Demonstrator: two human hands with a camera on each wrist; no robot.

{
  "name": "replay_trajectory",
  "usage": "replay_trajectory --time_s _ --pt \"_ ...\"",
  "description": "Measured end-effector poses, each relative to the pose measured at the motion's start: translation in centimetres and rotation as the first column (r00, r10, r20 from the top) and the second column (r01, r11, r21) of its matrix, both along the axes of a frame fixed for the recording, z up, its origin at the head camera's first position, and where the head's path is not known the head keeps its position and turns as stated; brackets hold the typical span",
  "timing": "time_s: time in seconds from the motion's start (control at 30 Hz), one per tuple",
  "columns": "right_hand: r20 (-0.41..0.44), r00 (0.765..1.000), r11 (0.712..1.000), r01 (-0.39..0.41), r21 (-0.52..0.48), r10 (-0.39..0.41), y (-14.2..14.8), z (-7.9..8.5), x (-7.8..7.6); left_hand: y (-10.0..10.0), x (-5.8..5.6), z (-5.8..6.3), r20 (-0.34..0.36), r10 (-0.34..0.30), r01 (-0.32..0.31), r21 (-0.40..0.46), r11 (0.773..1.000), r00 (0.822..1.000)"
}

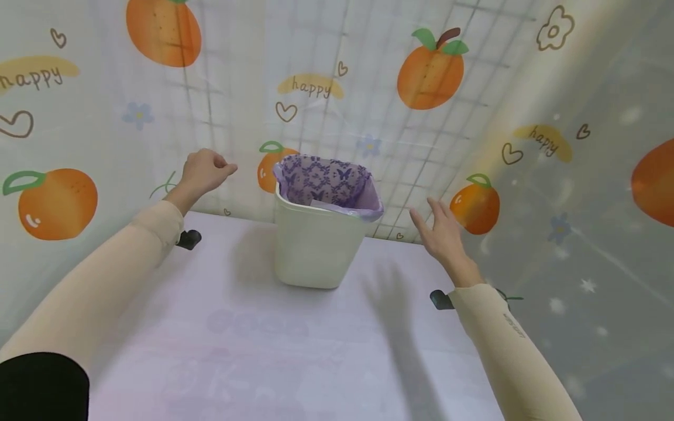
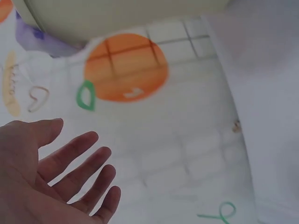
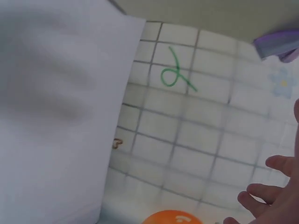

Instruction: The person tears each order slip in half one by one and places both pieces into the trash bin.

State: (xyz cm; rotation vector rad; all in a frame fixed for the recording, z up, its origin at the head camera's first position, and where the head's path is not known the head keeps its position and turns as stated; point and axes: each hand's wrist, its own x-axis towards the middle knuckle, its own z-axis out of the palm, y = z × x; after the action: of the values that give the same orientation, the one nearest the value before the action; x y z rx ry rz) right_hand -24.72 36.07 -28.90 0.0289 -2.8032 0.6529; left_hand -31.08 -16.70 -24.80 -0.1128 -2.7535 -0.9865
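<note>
A pale cream trash bin (image 1: 319, 251) stands upright on the table, lined with a purple patterned trash bag (image 1: 332, 181) folded over its rim. My left hand (image 1: 204, 172) is raised to the left of the bin, apart from it, with nothing in its loosely bent fingers. To the bin's right my right hand (image 1: 442, 233) hovers with spread fingers, also apart from it. Both wrist views show empty fingers near the bin. A strip of the purple bag hangs over the rim in the left wrist view. The bottom of the bag's inside is hidden.
The white tabletop (image 1: 295, 362) meets a curtain (image 1: 237, 117) printed with oranges, hearts and "happy" close behind the bin. Another grey starred curtain (image 1: 595, 251) hangs at the right. The right hand's shadow falls on the table.
</note>
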Motion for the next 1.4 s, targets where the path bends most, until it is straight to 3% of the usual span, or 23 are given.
replay_trajectory --time_s 0.13,0.33,0.47,0.63,0.97,1.23,1.4 --pt "0.001 0.999 0.999 0.038 -0.005 -0.038 1.7 -1.5 0.0 -1.6 0.0 -1.2 -0.003 0.018 -0.018 -0.046 0.999 1.0" --pt "-0.072 0.994 0.996 0.087 0.012 -0.086 3.5 -3.6 0.3 -4.1 -0.1 -3.3 -0.011 -0.013 0.012 -0.142 0.99 1.0" --pt "-0.095 0.992 0.996 0.084 0.031 -0.081 4.1 -4.7 0.7 -5.5 -0.1 -4.4 0.011 -0.048 0.049 -0.229 0.972 0.999" --pt "-0.083 0.996 0.991 0.054 0.123 -0.044 4.7 -5.8 0.9 -6.1 0.1 -5.5 0.026 -0.099 0.102 -0.316 0.943 0.995" --pt "-0.03 0.999 0.969 0.05 0.244 -0.044 4.4 -8.7 0.8 -6.8 -0.1 -8.6 0.078 -0.097 0.12 -0.38 0.917 0.992" --pt "-0.05 0.999 0.974 0.029 0.226 -0.018 3.8 -11.1 1.8 -7.1 0.5 -12.5 0.08 -0.088 0.112 -0.362 0.926 0.993" --pt "-0.029 0.999 0.976 0.022 0.216 -0.016 3.4 -12.5 2.1 -7.0 0.7 -14.8 0.129 -0.068 0.108 -0.338 0.935 0.989"
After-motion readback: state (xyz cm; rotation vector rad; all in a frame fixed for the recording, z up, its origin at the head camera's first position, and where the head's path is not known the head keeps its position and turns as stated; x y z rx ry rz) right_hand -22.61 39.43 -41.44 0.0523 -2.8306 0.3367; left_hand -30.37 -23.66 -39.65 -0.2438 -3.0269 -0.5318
